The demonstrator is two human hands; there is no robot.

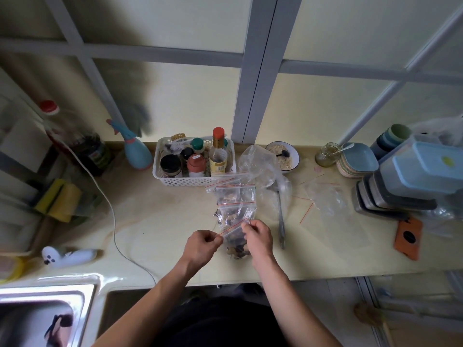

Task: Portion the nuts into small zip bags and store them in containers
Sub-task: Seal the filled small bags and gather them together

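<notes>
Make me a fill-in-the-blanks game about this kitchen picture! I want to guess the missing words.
1. Both hands, the left hand and the right hand, pinch the top of a small zip bag with ____ inside.
2. The zip strip on the bag is coloured ____.
3. The bottles and jars stand in a white ____ at the back of the counter.
4. The metal tongs lie to the ____ of the filled bags.

Missing words: nuts; red; basket; right

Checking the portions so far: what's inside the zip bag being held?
The zip bag, pinched at its red strip by the left hand and right hand, holds brown nuts; the hands hide part of it.
</notes>
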